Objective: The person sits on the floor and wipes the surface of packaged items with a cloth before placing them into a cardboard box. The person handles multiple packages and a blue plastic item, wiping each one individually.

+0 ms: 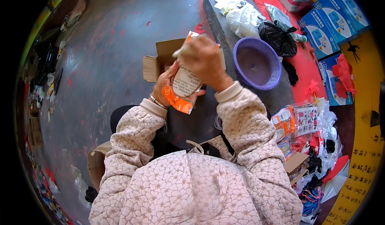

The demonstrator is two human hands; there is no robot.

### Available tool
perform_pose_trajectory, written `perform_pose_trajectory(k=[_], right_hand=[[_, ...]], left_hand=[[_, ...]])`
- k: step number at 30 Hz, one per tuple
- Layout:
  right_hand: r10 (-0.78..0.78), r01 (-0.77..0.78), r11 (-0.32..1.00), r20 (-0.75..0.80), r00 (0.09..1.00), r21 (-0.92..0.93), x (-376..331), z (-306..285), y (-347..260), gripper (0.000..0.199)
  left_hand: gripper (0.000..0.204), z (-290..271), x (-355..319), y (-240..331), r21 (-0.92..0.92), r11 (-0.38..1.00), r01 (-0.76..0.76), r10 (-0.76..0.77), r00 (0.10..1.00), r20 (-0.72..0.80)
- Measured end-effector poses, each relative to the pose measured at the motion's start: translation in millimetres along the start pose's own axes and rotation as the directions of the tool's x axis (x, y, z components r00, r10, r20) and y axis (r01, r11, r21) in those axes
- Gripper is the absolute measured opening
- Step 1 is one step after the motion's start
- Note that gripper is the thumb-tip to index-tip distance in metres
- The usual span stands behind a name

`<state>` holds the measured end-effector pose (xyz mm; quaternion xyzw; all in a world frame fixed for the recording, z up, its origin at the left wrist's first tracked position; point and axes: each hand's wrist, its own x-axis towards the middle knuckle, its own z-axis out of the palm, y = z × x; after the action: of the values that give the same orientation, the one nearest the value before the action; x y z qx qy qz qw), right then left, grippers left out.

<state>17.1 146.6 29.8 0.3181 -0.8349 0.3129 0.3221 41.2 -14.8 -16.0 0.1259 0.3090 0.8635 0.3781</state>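
the left hand (164, 83) clasps an orange packet (187, 82), its long axis pointing bodyward from under the right hand (206, 60), whose blurred grip i cannot tell.

Floor (112, 56): moderately bright, with a pale bluish sheen across its upper part, so light seems to come from the far side.
Right hand (200, 56): smeared by motion blur.
Packet (178, 100): sharper, its orange part vivid.
Basin (264, 84): faint pale reflection on the liquid inside.
White plastic bags (244, 20): brightest patches, with glare on the folds.
Left-hand clutter (48, 56): dim, soft, detail lost.
Yellow strip (363, 133): bent by fisheye distortion.
Corners: black, with the rim blurred.
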Motion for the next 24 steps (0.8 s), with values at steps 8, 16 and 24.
perform_pose_trajectory(k=[8, 16, 24], right_hand=[[0.786, -0.810, 0.574, -0.360, 0.503, 0.119, -21.4, -51.1, 87.7, 0.022], [0.348, -0.400, 0.906, -0.301, 0.888, -0.135, -2.6, -21.9, 26.4, 0.010], [0.141, -0.178, 0.956, 0.163, 0.976, 0.235, -5.8, 17.0, -55.0, 0.016]], left_hand=[[0.058, 13.8, 3.6, 14.0, -0.468, 0.878, 0.103, -0.063, 0.993, 0.101], [0.054, 14.9, 9.3, 7.5, -0.452, 0.885, 0.108, -0.113, 0.993, 0.017], [0.053, -16.5, 15.6, 2.9, -0.350, 0.934, -0.068, 0.028, 0.993, -0.118]])
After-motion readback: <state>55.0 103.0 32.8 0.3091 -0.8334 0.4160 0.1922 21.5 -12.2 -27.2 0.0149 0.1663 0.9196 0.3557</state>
